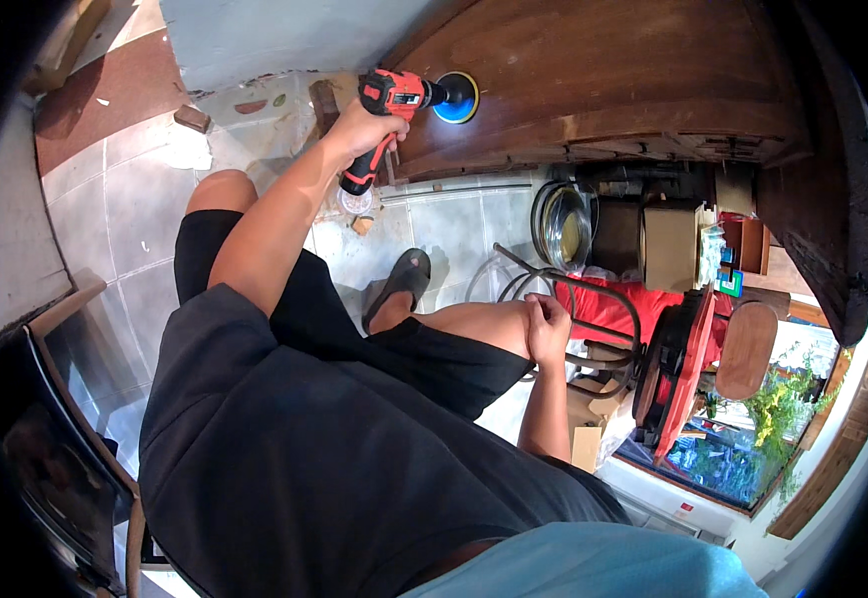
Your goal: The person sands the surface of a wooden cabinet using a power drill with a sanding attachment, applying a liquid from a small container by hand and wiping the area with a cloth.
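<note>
My left hand [362, 134] is wrapped round the handle of a red and black cordless drill [392, 95]. A round pad [457, 98], blue with a yellow rim, is fitted to the drill's chuck. It lies against or very close to the face of a dark brown wooden panel [603, 75]; I cannot tell whether it is spinning. My right hand [551, 329] rests at my bent knee, its fingers curled in and nothing visible in them.
Below the panel, coiled tubing [566, 224] and a cardboard box [671, 244] stand on the tiled floor. A metal-framed chair [593, 289] is beside my right knee. A black chair [55, 448] stands at the left. A small wood block [192, 119] lies near the wall.
</note>
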### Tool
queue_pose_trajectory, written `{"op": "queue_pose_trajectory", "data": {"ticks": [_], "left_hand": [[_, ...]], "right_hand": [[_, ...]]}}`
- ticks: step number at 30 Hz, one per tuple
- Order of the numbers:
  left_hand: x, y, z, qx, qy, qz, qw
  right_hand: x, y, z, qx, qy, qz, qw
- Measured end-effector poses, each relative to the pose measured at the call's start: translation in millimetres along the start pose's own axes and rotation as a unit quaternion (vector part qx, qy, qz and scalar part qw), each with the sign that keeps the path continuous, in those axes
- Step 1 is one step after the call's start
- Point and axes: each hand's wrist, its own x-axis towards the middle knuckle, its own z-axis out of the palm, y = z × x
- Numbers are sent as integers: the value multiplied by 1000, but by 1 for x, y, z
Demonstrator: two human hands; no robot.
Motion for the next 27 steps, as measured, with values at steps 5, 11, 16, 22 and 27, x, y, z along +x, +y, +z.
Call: {"op": "queue_pose_trajectory", "data": {"ticks": [5,11,16,22,27], "left_hand": [[0,0,5,-26,-28,23,999],[-1,3,1,-4,-6,-8,1000],[5,4,0,-14,-8,0,1000],[6,2,2,-36,-18,3,999],[8,12,-1,-36,-21,-11,999]], "right_hand": [[1,-9,1,5,-1,26,1000],[5,4,3,0,5,-8,1000],[4,-8,0,9,-14,19,1000],[7,2,0,20,-16,25,999],[5,0,2,30,-14,31,999]]}}
